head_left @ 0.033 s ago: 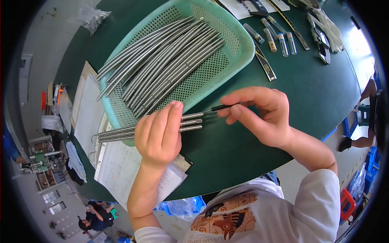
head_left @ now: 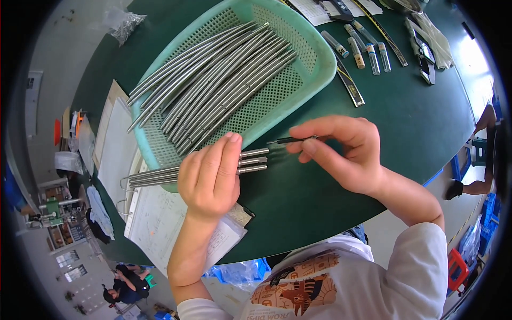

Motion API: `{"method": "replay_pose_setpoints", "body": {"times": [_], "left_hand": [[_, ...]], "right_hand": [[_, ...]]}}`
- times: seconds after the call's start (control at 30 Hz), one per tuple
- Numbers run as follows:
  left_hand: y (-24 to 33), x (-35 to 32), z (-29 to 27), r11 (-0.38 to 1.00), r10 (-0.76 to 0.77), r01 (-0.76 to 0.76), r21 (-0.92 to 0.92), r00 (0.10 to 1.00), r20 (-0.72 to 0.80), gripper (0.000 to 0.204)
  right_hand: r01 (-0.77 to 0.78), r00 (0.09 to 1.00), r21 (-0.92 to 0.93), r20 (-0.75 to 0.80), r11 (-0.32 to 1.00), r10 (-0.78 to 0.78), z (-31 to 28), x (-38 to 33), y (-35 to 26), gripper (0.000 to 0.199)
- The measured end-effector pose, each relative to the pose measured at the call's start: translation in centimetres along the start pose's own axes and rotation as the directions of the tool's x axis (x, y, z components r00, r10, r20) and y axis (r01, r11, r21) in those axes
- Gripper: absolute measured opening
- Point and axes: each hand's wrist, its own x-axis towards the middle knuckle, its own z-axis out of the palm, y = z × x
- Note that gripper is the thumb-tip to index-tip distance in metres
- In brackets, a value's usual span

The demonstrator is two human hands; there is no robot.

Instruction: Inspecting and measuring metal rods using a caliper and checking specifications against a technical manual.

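My left hand (head_left: 209, 175) is wrapped around several metal rods (head_left: 253, 161), whose stepped ends stick out on its right side and whose long shafts reach left over a binder. In my right hand (head_left: 344, 152), a thin dark pin-like tool (head_left: 290, 141) is pinched between thumb and fingers. Its slim bright tip points left at the rod ends, with a small gap between them. Just beyond both hands, a light green perforated basket (head_left: 314, 85) holds many more metal rods (head_left: 213, 85), lying side by side at a slant.
An open ring binder with papers (head_left: 160, 224) lies under the left forearm. Several small clear tubes (head_left: 373, 58), a steel tape strip (head_left: 349, 85), calipers (head_left: 424, 58) and a white glove (head_left: 434, 40) lie at the far right. A bag of small parts (head_left: 127, 26) rests at the far left.
The dark tool in my right hand has drawn back slightly to the right, and its tip now stands apart from the rod ends. The left hand has barely moved.
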Motion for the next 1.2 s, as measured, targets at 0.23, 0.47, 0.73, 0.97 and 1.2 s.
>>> {"method": "replay_pose_setpoints", "body": {"times": [0.23,0.47,0.73,0.97,1.2], "left_hand": [[0.1,0.2,0.2,1.000,-0.003,0.003,0.009,1.000,-0.022,0.019],[0.0,0.2,0.3,1.000,0.006,-0.006,-0.001,1.000,-0.026,0.017],[0.0,0.3,0.2,1.000,0.000,0.000,-0.028,1.000,-0.008,0.017],[0.0,0.4,-0.1,0.999,-0.001,0.001,-0.041,1.000,-0.003,0.018],[0.0,0.1,-0.1,0.998,-0.008,0.009,-0.067,1.000,0.013,0.019]], "right_hand": [[0.136,0.990,-0.085,-0.025,0.987,-0.138,-0.3,-0.1,0.1,0.016],[0.148,0.989,-0.059,0.001,0.987,-0.148,0.0,-0.2,0.3,0.015],[0.149,0.988,-0.255,0.007,0.955,-0.152,-0.6,0.1,0.4,0.008],[0.491,0.867,-0.552,0.240,0.673,-0.436,-1.4,0.9,0.9,0.017],[0.547,0.824,-0.597,0.262,0.586,-0.502,-1.2,0.7,1.0,0.016]]}}
